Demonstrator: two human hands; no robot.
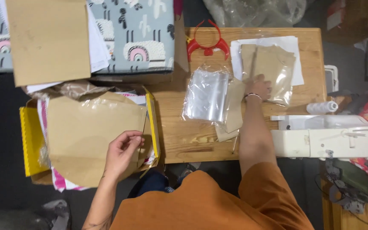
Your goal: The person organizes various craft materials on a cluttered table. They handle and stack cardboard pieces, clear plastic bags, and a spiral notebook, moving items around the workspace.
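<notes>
Here my left hand pinches the edge of a large tan paper sheet lying over the yellow box beside the wooden worktop. My right hand rests spread on brown paper pieces in a clear plastic bag on the worktop, near a stack of clear plastic bags.

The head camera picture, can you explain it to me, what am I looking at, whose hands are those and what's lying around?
It is one picture from a camera worn on a person's head, looking straight down. Both bare hands are that person's own. The left hand pinches the edge of a large brown paper sheet lying over a yellow-edged box. The right hand rests on a clear bag of brown paper pieces on the wooden table. Nearby lie a stack of clear plastic bags, a red plastic part, a white thread spool and a white sewing machine.
</notes>
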